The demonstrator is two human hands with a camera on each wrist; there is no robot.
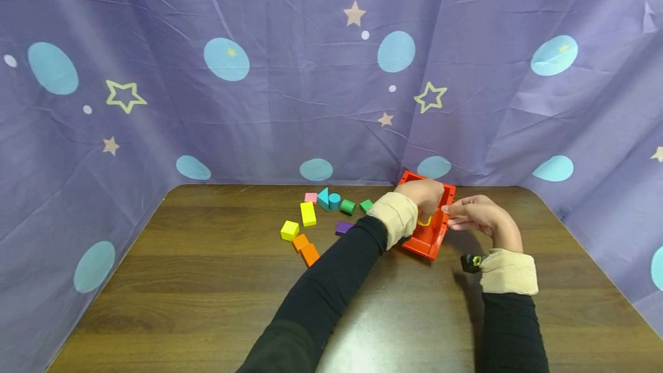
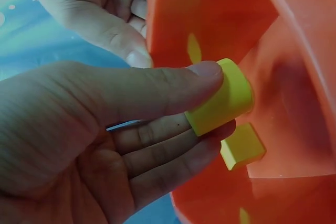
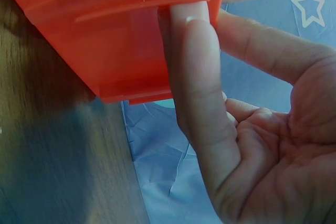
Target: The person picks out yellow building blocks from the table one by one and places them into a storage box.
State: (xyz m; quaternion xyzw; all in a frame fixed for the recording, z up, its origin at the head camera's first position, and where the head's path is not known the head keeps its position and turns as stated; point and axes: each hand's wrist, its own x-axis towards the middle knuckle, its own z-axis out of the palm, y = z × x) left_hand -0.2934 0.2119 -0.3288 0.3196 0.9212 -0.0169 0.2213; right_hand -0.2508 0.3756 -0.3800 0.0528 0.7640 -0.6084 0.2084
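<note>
A red plastic bin [image 1: 426, 248] lies on the table in front of the curtain. Over its inside, my left hand [image 1: 422, 193] pinches a yellow block with a curved side [image 2: 223, 100] between thumb and fingers. Below that block, in the left wrist view, a smaller yellow block [image 2: 244, 148] sits in the bin. My right hand [image 1: 479, 216] holds the bin's right-hand rim, its thumb on the edge and a finger against the outer wall [image 3: 126, 51] under the lip. The left forearm hides part of the tabletop in the head view.
Left of the bin lie loose blocks: a purple one [image 1: 343, 228], green ones [image 1: 348, 206], a blue triangle [image 1: 323, 198], a blue cylinder [image 1: 334, 201], a pink one [image 1: 311, 198], yellow ones [image 1: 308, 214] and orange ones [image 1: 310, 255]. A patterned curtain [image 1: 290, 102] stands behind the table.
</note>
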